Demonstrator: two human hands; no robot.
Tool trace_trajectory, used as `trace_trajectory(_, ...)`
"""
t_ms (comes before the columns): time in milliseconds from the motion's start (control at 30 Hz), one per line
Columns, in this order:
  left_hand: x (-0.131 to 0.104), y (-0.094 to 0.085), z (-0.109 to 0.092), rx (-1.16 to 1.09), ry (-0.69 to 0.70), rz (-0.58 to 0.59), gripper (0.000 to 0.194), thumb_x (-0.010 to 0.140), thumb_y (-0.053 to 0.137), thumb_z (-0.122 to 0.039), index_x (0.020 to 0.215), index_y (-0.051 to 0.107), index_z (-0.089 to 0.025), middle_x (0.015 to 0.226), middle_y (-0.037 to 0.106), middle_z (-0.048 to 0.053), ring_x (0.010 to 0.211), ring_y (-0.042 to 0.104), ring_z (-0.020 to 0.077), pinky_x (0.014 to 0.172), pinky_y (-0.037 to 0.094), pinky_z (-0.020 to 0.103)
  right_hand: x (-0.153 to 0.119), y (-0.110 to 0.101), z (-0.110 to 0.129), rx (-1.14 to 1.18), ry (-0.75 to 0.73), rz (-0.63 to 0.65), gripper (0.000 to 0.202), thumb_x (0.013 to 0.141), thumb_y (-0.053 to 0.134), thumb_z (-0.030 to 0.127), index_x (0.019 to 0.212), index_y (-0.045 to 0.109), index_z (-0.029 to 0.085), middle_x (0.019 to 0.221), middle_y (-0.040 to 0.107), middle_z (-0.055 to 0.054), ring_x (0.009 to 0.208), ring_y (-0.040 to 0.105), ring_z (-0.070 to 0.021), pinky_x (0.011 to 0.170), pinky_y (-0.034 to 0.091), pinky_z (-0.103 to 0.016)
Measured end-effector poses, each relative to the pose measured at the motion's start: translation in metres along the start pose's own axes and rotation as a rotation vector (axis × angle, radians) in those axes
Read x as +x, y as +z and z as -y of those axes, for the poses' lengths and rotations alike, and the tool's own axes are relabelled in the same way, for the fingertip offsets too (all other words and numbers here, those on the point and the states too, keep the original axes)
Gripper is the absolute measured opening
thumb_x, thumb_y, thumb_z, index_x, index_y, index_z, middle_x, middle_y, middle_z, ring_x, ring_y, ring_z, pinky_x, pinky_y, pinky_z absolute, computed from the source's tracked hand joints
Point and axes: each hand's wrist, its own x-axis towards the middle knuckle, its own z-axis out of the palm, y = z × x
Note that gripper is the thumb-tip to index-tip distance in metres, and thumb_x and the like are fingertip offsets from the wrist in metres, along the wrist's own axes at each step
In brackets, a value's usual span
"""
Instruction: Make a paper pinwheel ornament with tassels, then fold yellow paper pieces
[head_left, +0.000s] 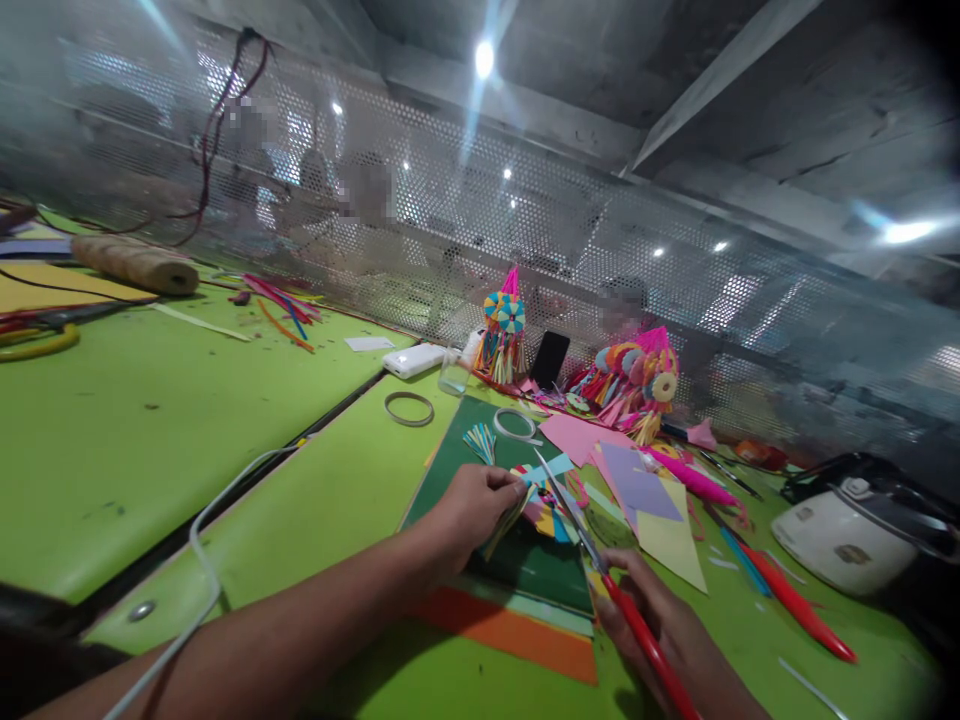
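My left hand [480, 505] pinches a bunch of thin paper strips [508, 525] between thumb and fingers, above a dark green sheet [442, 475]. Red-handled scissors [581, 525] are in my right hand [649, 610], their blades pointing up and away, close to the left fingertips. A multicoloured paper piece [551, 518] with segments lies under the blades, partly covered by them. Beyond the left hand is a small blue and cream paper tassel [480, 440]. Whether the blades touch any paper, I cannot tell.
Tape rolls [409, 408] lie behind the sheet. Pink, purple and yellow paper [641, 485] is at right, near a white appliance [844, 535]. Finished-looking paper hangings [504, 325] stand by the perforated metal screen [435, 230]. A white cable [199, 540] crosses the left side.
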Motion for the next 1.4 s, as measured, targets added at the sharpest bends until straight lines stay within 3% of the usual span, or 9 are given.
trace_trajectory(433, -0.001, 0.000, -0.001, 0.000, 0.009, 0.009, 0.021, 0.069, 0.061, -0.033, 0.064, 0.065, -0.012, 0.057, 0.053, -0.001, 0.054, 0.041, 0.0098, 0.052, 0.030, 0.023, 0.000, 0.001, 0.000, -0.014, 0.014, -0.019, 0.046, 0.076, 0.049, 0.063, 0.099, 0.054, 0.022, 0.052, 0.035, 0.007, 0.047, 0.035, -0.0104, 0.045, 0.028, -0.022)
trace_trajectory(633, 0.003, -0.001, 0.001, 0.041, 0.036, 0.003, 0.018, 0.071, 0.059, -0.029, 0.063, 0.065, -0.014, 0.057, 0.055, -0.001, 0.055, 0.044, 0.0110, 0.054, 0.033, 0.024, 0.000, -0.002, -0.003, -0.091, 0.008, -0.122, 0.043, 0.074, 0.055, 0.059, 0.095, 0.057, 0.022, 0.051, 0.043, 0.005, 0.044, 0.039, -0.0111, 0.044, 0.032, -0.022)
trace_trajectory(767, 0.007, -0.007, -0.001, 0.300, 0.268, -0.002, 0.018, 0.075, 0.056, -0.023, 0.066, 0.068, -0.014, 0.071, 0.060, 0.002, 0.070, 0.053, 0.0140, 0.067, 0.038, 0.024, 0.004, -0.022, -0.002, -0.177, 0.015, -0.079, 0.039, 0.071, 0.059, 0.048, 0.100, 0.054, 0.022, 0.053, 0.048, 0.006, 0.048, 0.047, -0.0131, 0.048, 0.039, -0.023)
trace_trajectory(867, 0.006, -0.013, -0.004, 0.480, 0.450, 0.084, 0.021, 0.080, 0.052, -0.024, 0.071, 0.070, -0.017, 0.077, 0.061, 0.002, 0.076, 0.054, 0.0142, 0.071, 0.038, 0.024, 0.004, -0.043, 0.005, -0.233, 0.016, 0.060, 0.038, 0.070, 0.060, 0.044, 0.100, 0.053, 0.022, 0.070, 0.061, 0.002, 0.062, 0.057, -0.0159, 0.058, 0.046, -0.024)
trace_trajectory(1000, 0.002, -0.017, -0.009, 0.611, 0.596, 0.165, 0.020, 0.084, 0.052, -0.024, 0.075, 0.068, -0.016, 0.081, 0.059, 0.003, 0.077, 0.054, 0.0136, 0.070, 0.039, 0.023, -0.001, -0.067, 0.017, -0.375, -0.039, 0.159, 0.037, 0.069, 0.064, 0.042, 0.100, 0.056, 0.023, 0.091, 0.066, -0.002, 0.079, 0.061, -0.0194, 0.069, 0.049, -0.025)
trace_trajectory(1233, -0.003, -0.017, -0.014, 0.696, 0.717, 0.337, 0.021, 0.088, 0.050, -0.024, 0.082, 0.067, -0.014, 0.083, 0.059, 0.005, 0.077, 0.054, 0.0126, 0.070, 0.041, 0.023, -0.006, -0.099, 0.015, -0.654, -0.129, 0.102, 0.050, 0.068, 0.065, 0.055, 0.110, 0.061, 0.027, 0.115, 0.064, -0.007, 0.103, 0.060, -0.0273, 0.087, 0.049, -0.036)
trace_trajectory(1400, -0.004, -0.017, -0.017, 0.675, 0.715, 0.389, 0.022, 0.089, 0.049, -0.025, 0.085, 0.068, -0.014, 0.086, 0.059, 0.006, 0.081, 0.055, 0.0133, 0.073, 0.042, 0.023, -0.011, -0.104, 0.012, -0.753, -0.143, 0.108, 0.053, 0.066, 0.065, 0.058, 0.109, 0.065, 0.027, 0.113, 0.066, -0.007, 0.101, 0.063, -0.0295, 0.084, 0.053, -0.039)
